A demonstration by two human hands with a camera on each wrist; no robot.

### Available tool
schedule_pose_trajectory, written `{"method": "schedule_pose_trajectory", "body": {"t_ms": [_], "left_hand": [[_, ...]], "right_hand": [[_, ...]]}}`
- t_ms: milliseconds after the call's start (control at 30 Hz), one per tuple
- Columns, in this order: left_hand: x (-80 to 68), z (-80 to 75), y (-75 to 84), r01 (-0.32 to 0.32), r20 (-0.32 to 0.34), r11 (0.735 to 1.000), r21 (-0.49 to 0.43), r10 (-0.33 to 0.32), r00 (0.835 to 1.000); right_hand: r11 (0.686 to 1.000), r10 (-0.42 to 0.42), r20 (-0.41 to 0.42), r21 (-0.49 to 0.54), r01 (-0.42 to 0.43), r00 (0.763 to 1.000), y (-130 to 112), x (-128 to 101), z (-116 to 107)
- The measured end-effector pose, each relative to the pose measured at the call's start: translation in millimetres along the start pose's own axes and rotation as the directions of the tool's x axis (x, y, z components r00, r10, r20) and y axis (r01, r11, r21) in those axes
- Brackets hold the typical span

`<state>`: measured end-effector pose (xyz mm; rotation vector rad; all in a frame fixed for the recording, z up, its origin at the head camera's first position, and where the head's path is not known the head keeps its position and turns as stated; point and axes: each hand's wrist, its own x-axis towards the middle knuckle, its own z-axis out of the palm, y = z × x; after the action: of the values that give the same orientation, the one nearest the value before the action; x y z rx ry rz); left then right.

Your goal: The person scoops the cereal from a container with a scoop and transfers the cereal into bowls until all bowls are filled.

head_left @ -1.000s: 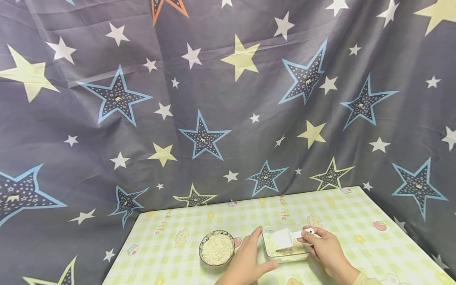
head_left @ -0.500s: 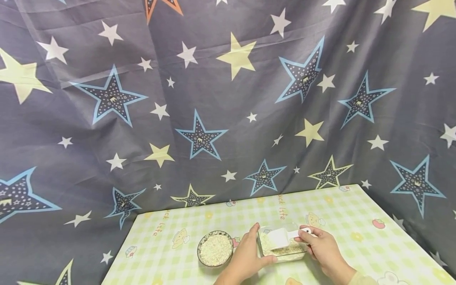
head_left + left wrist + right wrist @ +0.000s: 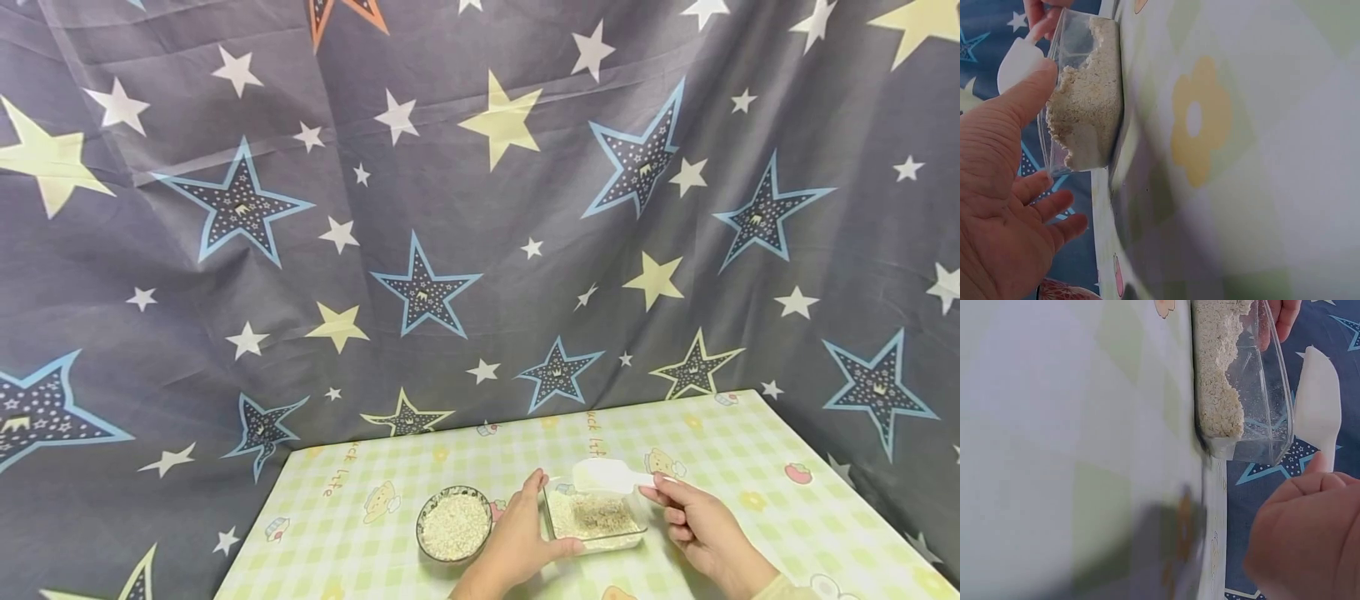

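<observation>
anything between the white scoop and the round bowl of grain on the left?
Yes: the left hand, resting against the clear container, lies between the white scoop held by the right hand and the round bowl. Above the hand, nothing visible.

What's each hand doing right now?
Left hand: open, thumb and fingers steadying the clear container of grain.
Right hand: holding the white scoop by its handle, above the container.
</observation>
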<state>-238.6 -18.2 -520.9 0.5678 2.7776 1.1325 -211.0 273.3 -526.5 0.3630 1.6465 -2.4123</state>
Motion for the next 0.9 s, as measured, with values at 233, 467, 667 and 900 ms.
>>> {"method": "schedule_pose_trajectory", "body": {"t_ms": [233, 467, 667, 900], "left_hand": [[-2.2, -1.8, -1.3, 0.002, 0.017, 1.000, 0.000, -0.002, 1.000], [-10.8, -9.3, 0.1, -0.045, -0.015, 0.998, 0.051, 0.046, 0.999], [-30.6, -39.2, -6.7, -0.156, -0.124, 0.981, 0.117, 0.170, 0.978], [-53.5, -82.1, -44.6, -0.135, -0.298, 0.975, 0.175, 0.183, 0.937]], "right_hand": [[1.000, 0.000, 0.008, -0.024, 0.000, 1.000, -1, 0, 2], [0.999, -0.021, 0.012, -0.040, 0.021, 1.000, -8, -2, 9], [0.997, -0.052, -0.007, -0.060, 0.052, 0.999, -19, -3, 25], [0.992, -0.081, -0.007, -0.095, 0.080, 0.997, -28, -1, 51]]}}
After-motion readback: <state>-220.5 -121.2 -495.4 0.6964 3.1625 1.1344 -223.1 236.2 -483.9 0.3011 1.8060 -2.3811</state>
